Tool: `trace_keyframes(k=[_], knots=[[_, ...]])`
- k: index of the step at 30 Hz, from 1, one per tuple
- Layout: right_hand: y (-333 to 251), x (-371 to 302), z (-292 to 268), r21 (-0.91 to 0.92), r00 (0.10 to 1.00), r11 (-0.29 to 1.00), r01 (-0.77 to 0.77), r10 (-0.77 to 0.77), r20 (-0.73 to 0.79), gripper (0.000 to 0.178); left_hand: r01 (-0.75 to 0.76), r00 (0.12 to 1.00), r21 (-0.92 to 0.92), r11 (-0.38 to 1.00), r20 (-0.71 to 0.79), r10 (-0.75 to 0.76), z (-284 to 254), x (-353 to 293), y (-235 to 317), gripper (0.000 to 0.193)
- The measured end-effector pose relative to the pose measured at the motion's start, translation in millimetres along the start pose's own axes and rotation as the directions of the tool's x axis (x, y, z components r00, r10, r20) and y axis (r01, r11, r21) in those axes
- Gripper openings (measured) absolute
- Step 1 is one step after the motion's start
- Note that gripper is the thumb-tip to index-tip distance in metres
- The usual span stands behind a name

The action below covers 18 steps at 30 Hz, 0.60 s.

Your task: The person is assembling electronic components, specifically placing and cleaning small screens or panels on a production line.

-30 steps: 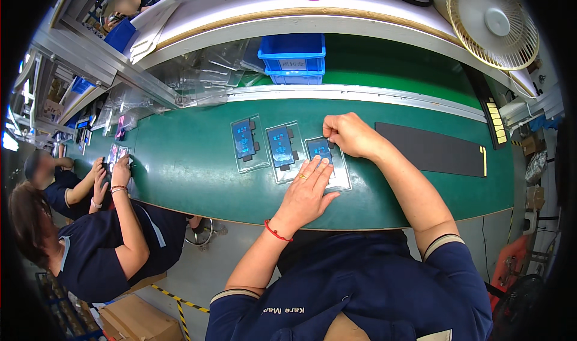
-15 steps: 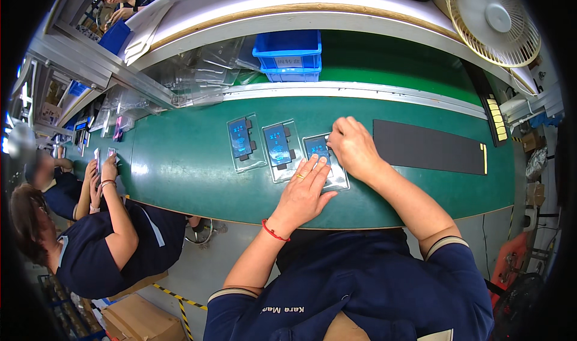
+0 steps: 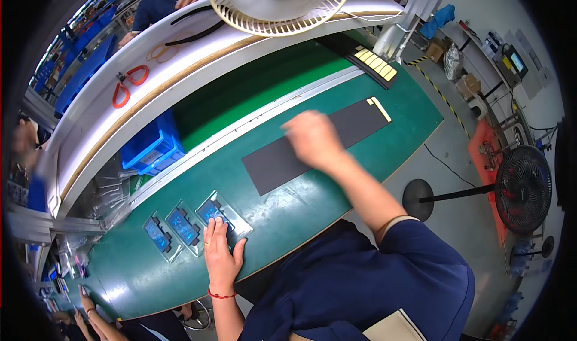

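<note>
Two bare hands are well apart over the green bench (image 3: 288, 221). Nearest, the left hand (image 3: 222, 260), with a red bracelet (image 3: 222, 295) at its wrist, lies flat, palm down, fingers extended and close together, its fingertips over the lower part of a blue pack (image 3: 209, 211) in a clear tray (image 3: 240, 225). That pack is at the right end of a slanting row; beside it lie a middle pack (image 3: 183, 227) and a left-end pack (image 3: 157, 235), each in its own clear tray. Their faces bear pale marks too small to read. Farther off, the right forearm slants up and leftward; the right hand (image 3: 312, 140), blurred, appears over a dark mat (image 3: 273, 167), fingers seemingly curled. Whether it grips anything or touches the mat cannot be told. Pale yellow strips (image 3: 380, 109) line the mat's far end. Beyond, a blue bin (image 3: 168, 130) carries a pale label (image 3: 150, 156) with dark characters. Orange-handled scissors (image 3: 122, 94) lie on the white shelf (image 3: 84, 143), near a pale-caged fan (image 3: 282, 16).
</note>
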State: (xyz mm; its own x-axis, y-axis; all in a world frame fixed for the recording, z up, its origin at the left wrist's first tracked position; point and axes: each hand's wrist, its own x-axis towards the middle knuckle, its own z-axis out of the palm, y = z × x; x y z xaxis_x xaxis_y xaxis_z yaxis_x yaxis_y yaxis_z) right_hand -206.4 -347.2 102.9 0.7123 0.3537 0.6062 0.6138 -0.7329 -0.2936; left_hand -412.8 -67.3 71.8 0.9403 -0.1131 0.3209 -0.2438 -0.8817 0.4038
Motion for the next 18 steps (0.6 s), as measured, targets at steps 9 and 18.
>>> trace_keyframes(k=[9, 18], knots=[[232, -62, -94, -0.071, 0.853, 0.899, -0.433, 0.434, 0.288, 0.019, 0.011, 1.000, 0.005, 1.000, 0.003, -0.011, -5, -5, 1, 0.049], [281, -27, -108, -0.109, 0.642, 0.910, -0.401, 0.364, 0.674, 0.023, 0.028, 0.999, -0.046, 0.999, -0.033, -0.030, 5, 2, -3, 0.058]])
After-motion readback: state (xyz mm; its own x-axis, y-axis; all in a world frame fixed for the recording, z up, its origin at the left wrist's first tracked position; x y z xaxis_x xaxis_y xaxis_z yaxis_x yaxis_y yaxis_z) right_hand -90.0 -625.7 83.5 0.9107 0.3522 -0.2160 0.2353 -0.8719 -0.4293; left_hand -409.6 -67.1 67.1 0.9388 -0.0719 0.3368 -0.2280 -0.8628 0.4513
